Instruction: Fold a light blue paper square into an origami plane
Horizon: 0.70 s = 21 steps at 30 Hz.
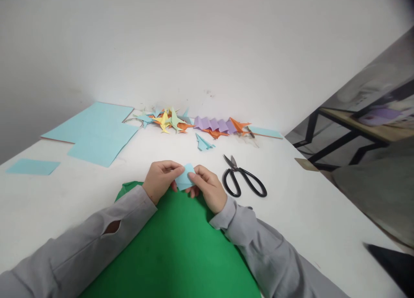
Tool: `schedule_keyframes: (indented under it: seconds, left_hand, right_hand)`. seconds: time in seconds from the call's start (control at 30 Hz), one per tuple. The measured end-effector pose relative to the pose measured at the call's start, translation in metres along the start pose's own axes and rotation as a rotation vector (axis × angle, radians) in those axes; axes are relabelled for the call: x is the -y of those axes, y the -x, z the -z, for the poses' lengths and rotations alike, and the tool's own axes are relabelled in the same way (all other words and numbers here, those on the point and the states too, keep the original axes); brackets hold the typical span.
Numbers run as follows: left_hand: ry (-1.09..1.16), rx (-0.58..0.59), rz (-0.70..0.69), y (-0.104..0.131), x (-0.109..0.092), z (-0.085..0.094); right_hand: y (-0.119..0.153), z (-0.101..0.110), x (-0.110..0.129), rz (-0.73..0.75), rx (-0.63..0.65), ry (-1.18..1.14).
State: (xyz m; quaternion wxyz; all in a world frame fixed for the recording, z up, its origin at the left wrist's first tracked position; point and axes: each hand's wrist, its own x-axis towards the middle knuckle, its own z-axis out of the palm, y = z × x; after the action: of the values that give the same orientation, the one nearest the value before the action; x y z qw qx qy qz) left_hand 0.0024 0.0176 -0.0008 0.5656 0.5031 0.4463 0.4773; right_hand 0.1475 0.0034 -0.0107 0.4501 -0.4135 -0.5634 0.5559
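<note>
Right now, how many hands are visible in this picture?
2: the left hand and the right hand, pinching opposite sides of the small blue paper, left of the scissors.

Can't read any txt, labels, brands, nos. or signs anywhere in view. Can't make out ltrs or nos. in the small dark marks [208, 92] on the wall [207, 43], too faint & tiny to tell. Can't tell either re: the blurred items on & behind the wood-topped table [365, 124] at far rt.
</note>
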Motion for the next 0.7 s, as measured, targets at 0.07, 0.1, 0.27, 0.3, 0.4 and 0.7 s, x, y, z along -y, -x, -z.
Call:
schedule_keyframes:
  seconds: [0.07, 0.1, 0.27, 0.3, 0.4, 0.7]
  left_hand:
    - [-0.028, 0.059, -0.003, 0.0012, 0.0008, -0.0001]
    - [-0.034, 0.076, -0.004, 0.0015, 0.0011, -0.0001]
    - [-0.012, 0.056, -0.012, 0.0017, 0.0009, -0.0003]
    - [-0.009, 0.055, -0.012, 0.0017, 0.0007, -0.0005]
    - [-0.040, 0.056, -0.011, 0.0022, -0.0003, -0.0010]
    - [-0.184, 0.141, -0.013, 0.0065, -0.0049, -0.0046]
  right_hand:
    - [-0.0006, -0.0001, -0.0013, 0.011, -0.001, -0.004]
    - [-0.0008, 0.0000, -0.0019, 0.015, -0.010, -0.003]
    - [0.0004, 0.0011, -0.0017, 0.015, -0.035, 0.016]
    - [0.0007, 0.0013, -0.0015, 0.016, -0.039, 0.018]
    - [0.0008, 0.0015, -0.0016, 0.026, -0.054, 0.014]
    - [0.0008, -0.0002, -0.0020, -0.016, -0.076, -0.018]
